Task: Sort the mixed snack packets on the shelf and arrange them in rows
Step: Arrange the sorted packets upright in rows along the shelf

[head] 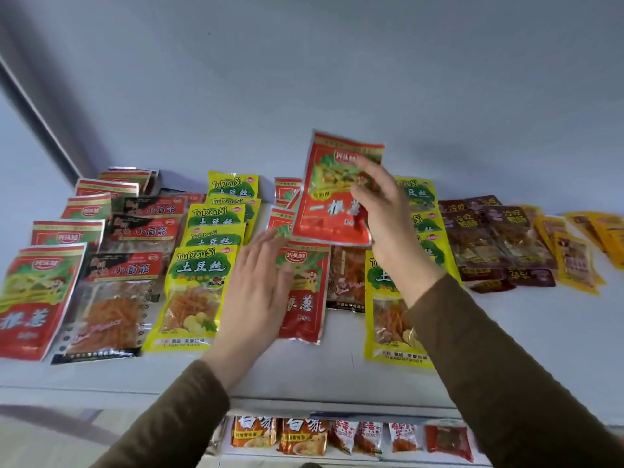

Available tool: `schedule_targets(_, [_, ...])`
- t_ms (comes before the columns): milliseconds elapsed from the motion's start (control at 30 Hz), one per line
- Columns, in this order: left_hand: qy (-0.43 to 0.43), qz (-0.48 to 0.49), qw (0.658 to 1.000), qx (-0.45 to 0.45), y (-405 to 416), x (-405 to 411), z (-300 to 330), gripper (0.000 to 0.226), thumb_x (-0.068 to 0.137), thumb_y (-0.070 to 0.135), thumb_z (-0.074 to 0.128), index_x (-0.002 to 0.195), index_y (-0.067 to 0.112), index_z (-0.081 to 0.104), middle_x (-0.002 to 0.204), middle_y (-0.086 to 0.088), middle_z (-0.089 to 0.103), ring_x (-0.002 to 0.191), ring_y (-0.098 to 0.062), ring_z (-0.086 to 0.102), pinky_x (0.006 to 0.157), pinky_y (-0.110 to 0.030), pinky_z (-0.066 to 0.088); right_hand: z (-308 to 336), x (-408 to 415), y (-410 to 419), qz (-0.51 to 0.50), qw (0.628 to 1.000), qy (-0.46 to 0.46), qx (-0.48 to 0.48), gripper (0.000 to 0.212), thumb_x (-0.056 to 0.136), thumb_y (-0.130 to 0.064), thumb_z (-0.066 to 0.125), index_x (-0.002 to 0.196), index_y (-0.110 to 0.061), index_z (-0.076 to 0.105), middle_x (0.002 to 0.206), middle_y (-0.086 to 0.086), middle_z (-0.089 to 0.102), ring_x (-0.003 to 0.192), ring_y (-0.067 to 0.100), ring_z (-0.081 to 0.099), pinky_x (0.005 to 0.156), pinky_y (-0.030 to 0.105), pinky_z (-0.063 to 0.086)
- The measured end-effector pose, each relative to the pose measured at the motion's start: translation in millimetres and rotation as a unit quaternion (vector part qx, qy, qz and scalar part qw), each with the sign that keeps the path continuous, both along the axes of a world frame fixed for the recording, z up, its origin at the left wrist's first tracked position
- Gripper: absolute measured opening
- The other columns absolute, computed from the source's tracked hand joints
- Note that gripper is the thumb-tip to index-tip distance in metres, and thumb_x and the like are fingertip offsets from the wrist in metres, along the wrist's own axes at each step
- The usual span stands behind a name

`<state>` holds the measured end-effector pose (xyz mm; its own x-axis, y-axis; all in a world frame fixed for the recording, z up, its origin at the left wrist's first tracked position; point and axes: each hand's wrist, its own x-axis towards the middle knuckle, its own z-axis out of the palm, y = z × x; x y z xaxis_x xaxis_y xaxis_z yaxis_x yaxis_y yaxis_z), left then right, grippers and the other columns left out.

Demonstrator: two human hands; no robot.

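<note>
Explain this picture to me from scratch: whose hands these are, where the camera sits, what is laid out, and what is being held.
There is no machine here: a person wears a camera on the head, looking forward and down at a pale shelf. The right hand holds up a red packet pinched between thumb and fingers. The left hand lies open and flat, fingers over another red packet lying on the shelf. Around them, snack packets lie in overlapping rows: a yellow row, black packets, more red ones at far left, brown packets at right.
</note>
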<state>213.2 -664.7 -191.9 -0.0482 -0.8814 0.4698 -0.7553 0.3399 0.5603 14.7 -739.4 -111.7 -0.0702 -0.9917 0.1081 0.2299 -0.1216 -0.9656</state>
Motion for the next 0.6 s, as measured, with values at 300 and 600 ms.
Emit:
schedule_targets(300, [0.059,0.006,0.998,-0.006,43,29,1,0.047,0.108,0.047,0.029,0.149,0.028,0.043,0.160,0.011,0.037,0.151,-0.008,0.029,0.121,-0.035,0.027,-56,35,87,0.079,0.975,0.207,0.025,0.051,0.100,-0.021,0.062,0.144,-0.042,0.047,0.143,-0.011,0.049,0.121,0.008,0.060,0.094,0.039,0.059])
schedule_targets(600, [-0.169,-0.048,0.982,0.064,64,3,-28,0.072,0.104,0.062,0.023,0.164,0.025,0.011,0.172,0.005,0.006,0.159,-0.012,-0.005,0.127,-0.047,0.011,-74,41,96,0.077,0.956,0.284,-0.005,0.041,0.106,-0.024,0.050,0.147,-0.031,0.048,0.150,-0.017,0.048,0.137,-0.006,0.040,0.115,0.025,0.035])
